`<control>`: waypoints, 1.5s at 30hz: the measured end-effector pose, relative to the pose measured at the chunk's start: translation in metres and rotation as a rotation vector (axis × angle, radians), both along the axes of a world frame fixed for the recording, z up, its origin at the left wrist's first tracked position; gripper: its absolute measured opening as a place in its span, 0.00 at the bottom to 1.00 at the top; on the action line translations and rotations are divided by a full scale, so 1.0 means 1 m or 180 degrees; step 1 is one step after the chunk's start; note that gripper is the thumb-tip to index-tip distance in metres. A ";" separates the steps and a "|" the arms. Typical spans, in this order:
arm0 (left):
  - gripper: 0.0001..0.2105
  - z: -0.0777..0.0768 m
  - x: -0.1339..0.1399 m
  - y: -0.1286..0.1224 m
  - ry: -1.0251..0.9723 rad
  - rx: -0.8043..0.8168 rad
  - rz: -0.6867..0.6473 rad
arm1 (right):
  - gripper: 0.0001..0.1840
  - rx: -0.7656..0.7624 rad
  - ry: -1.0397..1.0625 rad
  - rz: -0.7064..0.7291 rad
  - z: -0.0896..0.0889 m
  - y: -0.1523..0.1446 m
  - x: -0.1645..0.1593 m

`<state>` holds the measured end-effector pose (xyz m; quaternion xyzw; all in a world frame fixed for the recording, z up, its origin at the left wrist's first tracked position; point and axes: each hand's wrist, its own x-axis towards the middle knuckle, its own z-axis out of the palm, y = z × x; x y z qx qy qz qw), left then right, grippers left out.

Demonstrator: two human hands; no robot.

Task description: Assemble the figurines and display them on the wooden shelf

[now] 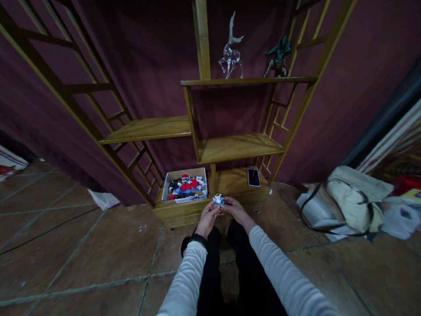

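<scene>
Between my two hands is a small blue and white figurine (pixel 218 200). My left hand (pixel 208 216) pinches it from the left, with a dark band on that wrist. From the right, the fingers of my right hand (pixel 235 208) close on its other side. Both hands are just in front of the low base of a wooden shelf unit (pixel 184 215). Beyond my left hand, on that base, stands an open cardboard box (pixel 166 181) filled with several small red, blue, black and white figurines (pixel 187 186).
A phone (pixel 253 177) lies on the base at right. Higher up stand a clear deer figure (pixel 230 57) and a dark green figure (pixel 279 57). Bags (pixel 351 199) sit on the tiled floor to the right. A cable (pixel 52 230) crosses the floor at left.
</scene>
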<state>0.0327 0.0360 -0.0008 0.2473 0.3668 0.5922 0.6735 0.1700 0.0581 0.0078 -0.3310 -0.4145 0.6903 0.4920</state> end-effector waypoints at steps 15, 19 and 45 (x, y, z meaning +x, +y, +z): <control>0.20 0.006 -0.004 -0.003 0.0154 -0.0102 0.0116 | 0.20 0.0208 -0.0268 -0.0087 -0.003 -0.001 -0.004; 0.22 0.007 0.000 -0.004 0.0273 0.0014 0.0167 | 0.21 0.0305 -0.0342 -0.0148 -0.007 0.001 -0.005; 0.20 -0.010 -0.005 0.005 0.1021 0.0470 0.0656 | 0.24 -0.0180 0.0035 -0.0014 -0.013 0.004 -0.019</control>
